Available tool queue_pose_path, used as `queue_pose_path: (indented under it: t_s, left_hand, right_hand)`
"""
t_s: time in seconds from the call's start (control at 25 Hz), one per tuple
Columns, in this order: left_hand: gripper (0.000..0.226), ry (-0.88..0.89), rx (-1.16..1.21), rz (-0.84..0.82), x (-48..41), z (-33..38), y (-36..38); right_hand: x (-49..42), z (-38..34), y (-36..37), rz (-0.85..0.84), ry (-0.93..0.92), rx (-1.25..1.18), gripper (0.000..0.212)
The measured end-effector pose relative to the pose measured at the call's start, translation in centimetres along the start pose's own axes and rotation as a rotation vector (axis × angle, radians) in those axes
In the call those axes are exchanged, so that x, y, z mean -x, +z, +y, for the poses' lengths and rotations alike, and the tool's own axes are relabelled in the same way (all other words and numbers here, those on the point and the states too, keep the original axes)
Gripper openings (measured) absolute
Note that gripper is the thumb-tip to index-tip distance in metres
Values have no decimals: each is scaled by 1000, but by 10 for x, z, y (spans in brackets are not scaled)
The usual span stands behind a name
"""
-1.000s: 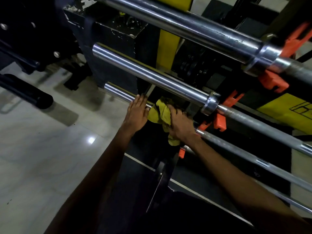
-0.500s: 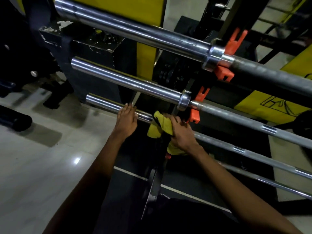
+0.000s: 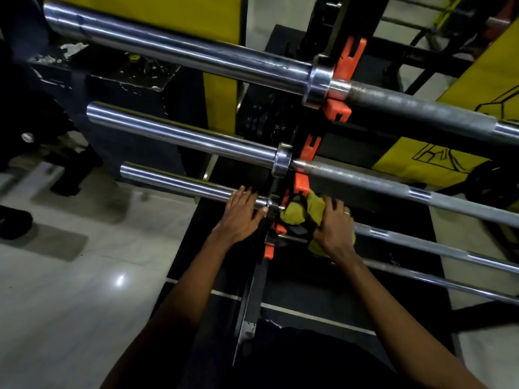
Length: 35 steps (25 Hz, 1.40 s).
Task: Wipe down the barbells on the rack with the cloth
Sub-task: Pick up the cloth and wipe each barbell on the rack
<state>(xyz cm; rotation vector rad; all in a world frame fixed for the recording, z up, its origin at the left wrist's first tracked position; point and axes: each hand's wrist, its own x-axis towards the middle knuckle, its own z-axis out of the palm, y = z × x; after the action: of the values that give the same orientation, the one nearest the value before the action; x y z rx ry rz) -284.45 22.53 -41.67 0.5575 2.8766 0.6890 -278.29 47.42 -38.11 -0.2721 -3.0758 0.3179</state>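
Note:
Several steel barbells lie across a black rack upright (image 3: 252, 299) on orange hooks (image 3: 302, 182). The top barbell (image 3: 196, 56) and the second barbell (image 3: 182, 136) are untouched. My left hand (image 3: 241, 217) rests on the sleeve of the third barbell (image 3: 174, 179), fingers laid over it next to the collar. My right hand (image 3: 334, 228) grips a yellow cloth (image 3: 297, 211) bunched around that barbell's shaft just right of the upright. A thinner fourth bar (image 3: 438, 279) runs below; its left end is hidden by my right hand and the cloth.
A pale tiled floor (image 3: 70, 304) spreads to the left. Black machine parts (image 3: 36, 113) stand at the far left, yellow panels (image 3: 415, 161) behind the rack. A dark mat (image 3: 309, 313) lies under the rack.
My right hand has carried the yellow cloth rightward along the third bar, past the upright onto the shaft. My left hand has slid right along the sleeve to the collar. The camera came closer.

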Motion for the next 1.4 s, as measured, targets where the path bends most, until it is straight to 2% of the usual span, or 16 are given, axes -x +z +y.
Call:
queue_pose_path:
  t_s: [0.04, 0.12, 0.2, 0.32, 0.44, 0.64, 0.8, 0.88, 0.96, 1.0, 1.12, 1.2, 1.24, 1.32, 1.4]
  left_hand:
    - [79, -8, -4, -12, -1, 5, 2]
    - [77, -41, -38, -20, -4, 13, 9]
    - [71, -75, -80, -28, -5, 21, 16]
    - [65, -98, -73, -45, -7, 22, 19]
    - [63, -115, -54, -59, -9, 20, 19]
    - [61, -157, -76, -87, -13, 25, 16]
    - [63, -160, -87, -124, -11, 26, 12]
    - [64, -168, -88, -122, -11, 27, 9]
    - [65, -155, -40, -37, -11, 34, 9]
    - [64, -115, -29, 14, -10, 39, 11]
    - [57, 7, -104, 23, -5, 55, 24]
    - [54, -7, -107, 0, -6, 57, 29]
    - [54, -18, -95, -13, -7, 56, 29]
    - [56, -26, -93, -35, -8, 53, 28]
    - [63, -29, -106, -56, -9, 52, 29]
  right_hand:
    - [1, 6, -1, 15, 111, -23, 86]
    - [3, 8, 6, 66, 142, -178, 95]
    - [9, -9, 20, 70, 8, -209, 90]
    - [10, -12, 30, 65, -175, -107, 68]
    - [1, 29, 18, 30, -312, 25, 70]
    - [13, 20, 21, 80, -131, -91, 69]
    - [13, 61, 16, 58, -198, -25, 70]
    - [11, 75, 13, 105, -38, -76, 62]
    - [-1, 59, 16, 138, 180, -110, 56]
    - [-7, 45, 19, 142, 190, -56, 59]
    - [-18, 30, 20, 54, -80, 72, 67]
    - [-21, 60, 11, -24, -139, 80, 71]
    - [-17, 78, 10, 11, -97, 99, 71]
    - [-7, 102, 16, 193, 99, 60, 66]
    - [5, 96, 29, 332, 334, -116, 60]
